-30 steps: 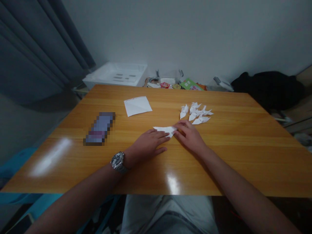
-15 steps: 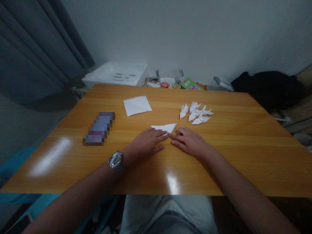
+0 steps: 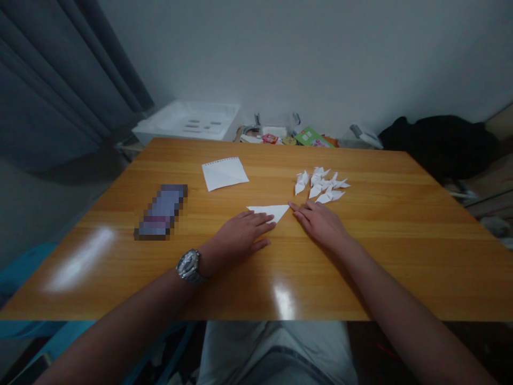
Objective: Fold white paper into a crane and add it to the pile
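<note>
A folded white paper triangle (image 3: 279, 212) lies flat on the wooden table (image 3: 256, 289) in front of me. My left hand (image 3: 246, 232), with a metal watch (image 3: 188, 266) on its wrist, rests on the triangle's left and lower part with fingers stretched out, covering some of it. At the triangle's right tip, the index finger of my right hand (image 3: 318, 220) touches the paper; its other fingers are partly bent, and nothing is held in it. Just beyond the right hand sit several folded white paper figures (image 3: 323, 184) in a cluster.
A white sheet (image 3: 225, 174) with a perforated edge lies farther back on the left. A pixelated phone-like object (image 3: 162, 211) is on the table's left side. Behind the far edge stand a white tray (image 3: 192, 120) and a green packet (image 3: 312, 138).
My right hand has slid right and away from me along the triangle's edge to its right tip. The paper's right part now looks flatter. My left hand has stayed in place.
</note>
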`<action>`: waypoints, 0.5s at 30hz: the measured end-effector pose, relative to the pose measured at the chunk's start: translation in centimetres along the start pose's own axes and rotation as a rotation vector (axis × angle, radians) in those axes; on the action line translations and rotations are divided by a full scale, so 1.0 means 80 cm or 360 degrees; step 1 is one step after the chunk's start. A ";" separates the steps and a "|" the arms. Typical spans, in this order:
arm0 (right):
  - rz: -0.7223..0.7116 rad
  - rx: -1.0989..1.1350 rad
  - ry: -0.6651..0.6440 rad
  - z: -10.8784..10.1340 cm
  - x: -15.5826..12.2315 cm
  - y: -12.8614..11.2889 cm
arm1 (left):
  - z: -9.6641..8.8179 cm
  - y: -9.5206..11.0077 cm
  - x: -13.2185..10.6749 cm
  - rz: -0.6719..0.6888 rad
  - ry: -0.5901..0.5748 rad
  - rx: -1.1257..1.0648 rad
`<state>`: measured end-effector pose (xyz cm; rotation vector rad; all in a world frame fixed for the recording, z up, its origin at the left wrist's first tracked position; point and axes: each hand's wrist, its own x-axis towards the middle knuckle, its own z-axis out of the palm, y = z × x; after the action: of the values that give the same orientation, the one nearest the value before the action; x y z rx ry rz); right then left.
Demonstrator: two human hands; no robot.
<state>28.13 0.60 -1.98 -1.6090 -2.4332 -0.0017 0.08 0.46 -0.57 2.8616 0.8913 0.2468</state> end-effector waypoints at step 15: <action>-0.0227 0.0358 0.0072 -0.001 -0.003 0.007 | 0.008 -0.003 -0.001 0.0011 -0.0004 0.0038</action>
<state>28.73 0.60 -1.99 -1.3243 -2.4094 0.2023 0.01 0.57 -1.21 2.8863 0.8904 0.2350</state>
